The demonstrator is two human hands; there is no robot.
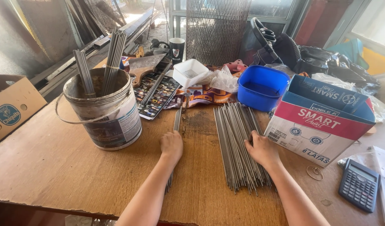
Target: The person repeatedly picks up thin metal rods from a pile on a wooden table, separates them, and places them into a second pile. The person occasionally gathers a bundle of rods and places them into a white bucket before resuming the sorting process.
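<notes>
A wide pile of thin grey metal rods (238, 142) lies lengthwise on the wooden table (54, 167). My right hand (261, 148) rests on the right side of that pile, fingers curled onto the rods. A small separate bunch of the same rods (177, 121) lies to the left, and my left hand (171, 145) presses down on its middle, hiding part of it. Whether either hand truly grips rods cannot be told.
A dirty white bucket (111, 113) holding upright rod bundles stands at left. A blue plastic tub (261, 88), a red-and-blue cardboard box (322, 119), a calculator (359, 185), a white tray (190, 72), a dark cup (177, 49) and a brown carton (10, 106) surround the work area.
</notes>
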